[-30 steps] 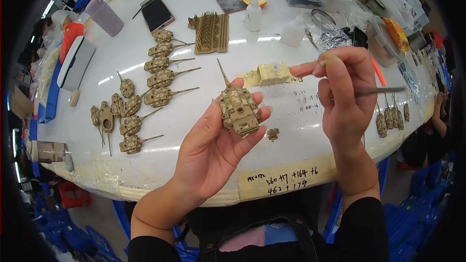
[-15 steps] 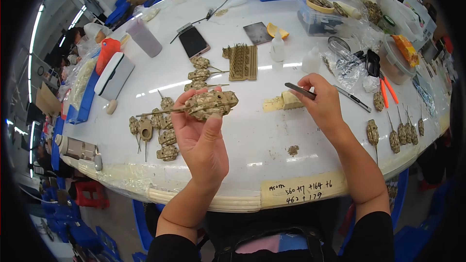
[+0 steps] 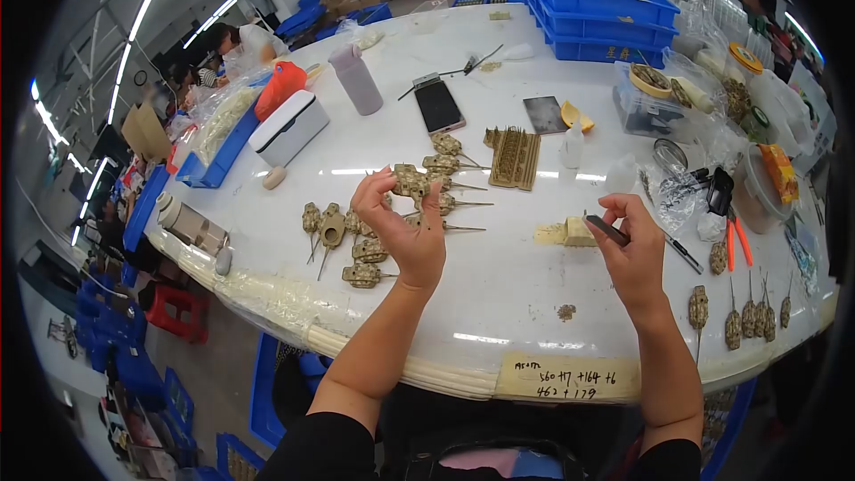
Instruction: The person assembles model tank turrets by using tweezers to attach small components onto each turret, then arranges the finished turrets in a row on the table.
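My left hand (image 3: pixel 405 236) is raised over the table, fingers curved and apart from the thumb. Right by its fingertips is a camouflage-patterned model tank turret (image 3: pixel 411 181); the fingers do not look closed on it. My right hand (image 3: pixel 634 249) is closed on a slim dark grey tool (image 3: pixel 609 231), whose far end points up and left. Beside that hand, a pale yellow block (image 3: pixel 579 232) sits on the table. More turrets with long barrels, such as one turret (image 3: pixel 363 276), lie around my left hand, some partly hidden by it.
A ribbed tan parts piece (image 3: pixel 515 158), a phone (image 3: pixel 438 105) and a small bottle (image 3: pixel 572 146) stand farther back. Stacked blue trays (image 3: pixel 606 27) are behind. To the right lie orange-handled tool (image 3: pixel 742 240) and several turrets (image 3: pixel 733 330). A marked paper label (image 3: pixel 570 378) is at the front edge.
The camouflage turret held up in my left hand is no longer gripped there; the fingers have spread. My right hand still holds the grey tool near the yellow block. The view has shifted left.
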`<action>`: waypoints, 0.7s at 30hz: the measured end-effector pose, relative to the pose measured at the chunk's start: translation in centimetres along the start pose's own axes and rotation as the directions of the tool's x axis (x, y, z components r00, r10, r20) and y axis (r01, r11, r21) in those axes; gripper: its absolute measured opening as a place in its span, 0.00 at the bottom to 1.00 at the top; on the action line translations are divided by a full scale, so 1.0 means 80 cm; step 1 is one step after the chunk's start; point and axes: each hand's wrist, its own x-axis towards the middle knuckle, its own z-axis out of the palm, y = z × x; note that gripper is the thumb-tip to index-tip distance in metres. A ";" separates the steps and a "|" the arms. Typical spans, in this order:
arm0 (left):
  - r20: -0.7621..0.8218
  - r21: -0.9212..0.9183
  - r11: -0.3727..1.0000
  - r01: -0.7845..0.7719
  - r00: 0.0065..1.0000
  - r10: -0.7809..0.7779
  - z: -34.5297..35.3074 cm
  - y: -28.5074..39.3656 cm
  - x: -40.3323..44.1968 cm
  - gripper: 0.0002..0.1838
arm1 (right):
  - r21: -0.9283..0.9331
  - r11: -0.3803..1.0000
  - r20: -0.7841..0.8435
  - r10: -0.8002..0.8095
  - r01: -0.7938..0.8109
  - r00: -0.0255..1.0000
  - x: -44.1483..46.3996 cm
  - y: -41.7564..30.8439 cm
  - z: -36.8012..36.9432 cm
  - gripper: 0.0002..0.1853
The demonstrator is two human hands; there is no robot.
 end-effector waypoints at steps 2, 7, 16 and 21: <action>0.000 0.005 1.000 0.000 1.000 0.000 0.000 -0.001 0.001 0.26 | -0.005 1.000 0.000 -0.014 0.014 1.000 -0.001 -0.001 0.000 0.14; -0.021 -0.007 1.000 -0.012 1.000 0.012 0.000 -0.002 0.004 0.26 | -0.029 0.998 0.033 -0.049 0.050 0.998 -0.003 -0.005 0.001 0.15; -0.018 0.020 0.999 -0.047 0.999 0.047 -0.002 -0.001 0.006 0.26 | 0.002 0.996 0.037 -0.089 0.089 0.995 -0.006 -0.004 0.006 0.14; 0.050 -0.296 0.930 0.219 0.976 -0.214 -0.003 0.011 0.008 0.24 | 0.013 0.994 0.029 -0.107 0.106 0.994 -0.006 -0.010 0.003 0.13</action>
